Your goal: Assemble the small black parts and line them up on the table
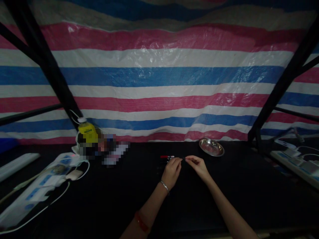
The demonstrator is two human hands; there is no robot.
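The left hand [171, 170] and the right hand [198, 166] meet above the black tabletop [119, 202], their fingertips nearly touching. A small dark piece [183, 159] lies between the two sets of fingers, right at their tips. The fingers of each hand are drawn together in a pinch on it; the piece is too small and dim for its shape or exact contact to be told.

Just beyond the left fingers and a little to their left is a slim red item [163, 156] with a shiny end. Other dark items lie close by it, nearer the left hand, too dim to make out.

Farther from the right fingers, beyond them and to the right, sits a round metal dish [211, 147], apart from both hands. Well to the left of the left fingers stands a bottle of yellow liquid [88, 132], with a blurred patch beside it. Farther left and nearer the person is a white power strip [37, 190] with plugs and cables. Behind everything hangs a striped sheet [159, 76] in red, white and blue.
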